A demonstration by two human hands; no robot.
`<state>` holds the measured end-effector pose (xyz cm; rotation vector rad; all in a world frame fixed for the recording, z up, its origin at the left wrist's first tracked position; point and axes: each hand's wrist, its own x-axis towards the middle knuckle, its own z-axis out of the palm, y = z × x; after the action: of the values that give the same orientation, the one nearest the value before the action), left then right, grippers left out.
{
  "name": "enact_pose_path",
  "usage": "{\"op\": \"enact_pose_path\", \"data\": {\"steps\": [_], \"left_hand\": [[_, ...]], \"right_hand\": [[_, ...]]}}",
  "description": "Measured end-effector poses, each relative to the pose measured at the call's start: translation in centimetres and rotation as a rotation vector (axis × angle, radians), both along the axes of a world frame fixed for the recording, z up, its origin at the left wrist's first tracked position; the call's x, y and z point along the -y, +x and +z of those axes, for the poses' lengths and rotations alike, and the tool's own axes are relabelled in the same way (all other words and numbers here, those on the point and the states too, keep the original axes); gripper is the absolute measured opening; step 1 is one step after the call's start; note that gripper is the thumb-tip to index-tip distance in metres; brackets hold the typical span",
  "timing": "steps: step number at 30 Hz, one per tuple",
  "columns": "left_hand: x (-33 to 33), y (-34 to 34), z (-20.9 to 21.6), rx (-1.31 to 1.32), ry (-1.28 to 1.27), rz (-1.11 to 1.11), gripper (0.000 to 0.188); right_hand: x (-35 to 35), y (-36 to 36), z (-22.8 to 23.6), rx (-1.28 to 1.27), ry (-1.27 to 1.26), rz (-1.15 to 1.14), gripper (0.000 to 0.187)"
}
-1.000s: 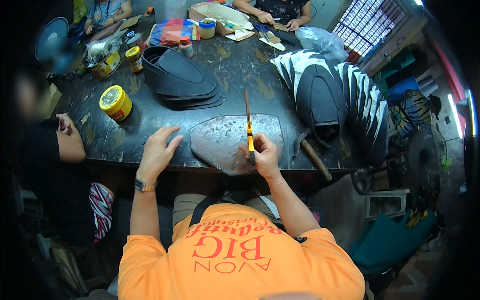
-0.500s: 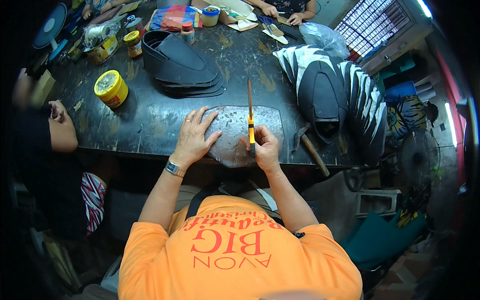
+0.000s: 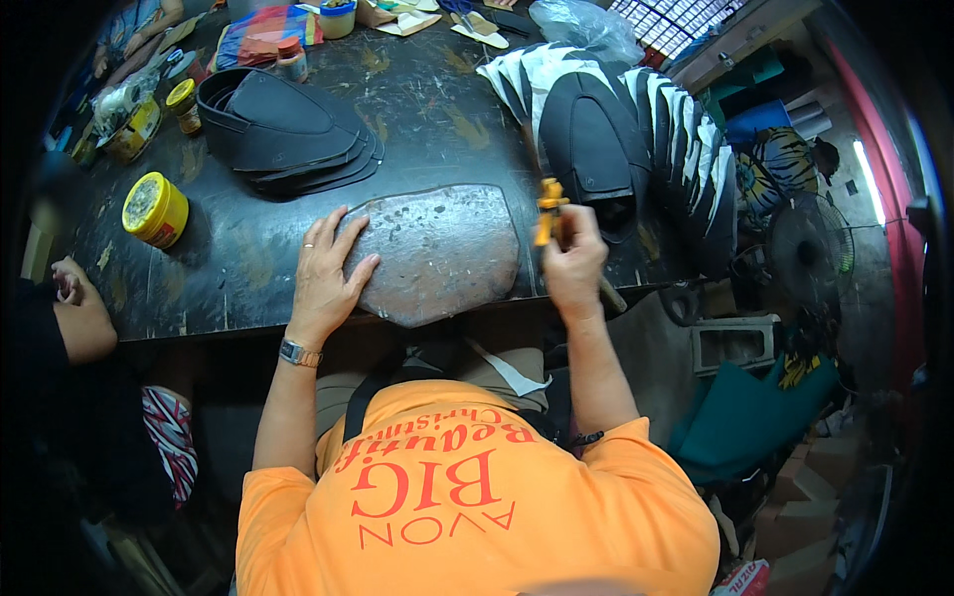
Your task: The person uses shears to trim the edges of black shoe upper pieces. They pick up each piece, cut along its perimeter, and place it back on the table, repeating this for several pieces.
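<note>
My left hand (image 3: pixel 323 268) lies with fingers spread on the left edge of a worn, grey-brown slab (image 3: pixel 442 253) at the table's front edge. It wears a ring, with a watch on the wrist. Just right of the slab, my right hand (image 3: pixel 576 263) is raised and closed around a slim tool (image 3: pixel 550 204) with a yellow and black handle and a long, thin brown end pointing away from me. Its exact kind is unclear. Behind that hand lies a hammer, only its wooden handle (image 3: pixel 612 296) showing in part.
Stacked black shoe uppers (image 3: pixel 288 124) stand beyond the slab; more black uppers with white lining (image 3: pixel 591 139) fan out at right. A yellow tub (image 3: pixel 155 211) stands at left, with smaller jars (image 3: pixel 185 104) behind. Another person's arm (image 3: pixel 84 318) rests at the left table edge.
My right hand and the tool have moved right, off the slab, and the tool now tilts. My left hand stays on the slab. The whole view has shifted, with table things appearing further left.
</note>
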<state>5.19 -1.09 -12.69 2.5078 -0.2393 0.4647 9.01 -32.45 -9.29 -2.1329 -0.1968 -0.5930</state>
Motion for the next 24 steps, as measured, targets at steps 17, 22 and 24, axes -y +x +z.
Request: {"op": "enact_pose_path", "data": {"steps": [17, 22, 24], "left_hand": [[0.0, -0.4, 0.7, 0.165, -0.038, 0.002, 0.041], [2.6, -1.2, 2.3, -0.089, -0.625, -0.320, 0.029], [4.2, -0.9, 2.7, -0.327, -0.942, -0.485, 0.037]], "right_hand": [[7.6, 2.8, 3.4, 0.319, -0.658, -0.282, 0.035], [3.9, -1.8, 8.3, 0.181, -0.119, -0.079, 0.035], [1.6, -4.3, 8.8, 0.089, -0.062, 0.107, 0.023]]}}
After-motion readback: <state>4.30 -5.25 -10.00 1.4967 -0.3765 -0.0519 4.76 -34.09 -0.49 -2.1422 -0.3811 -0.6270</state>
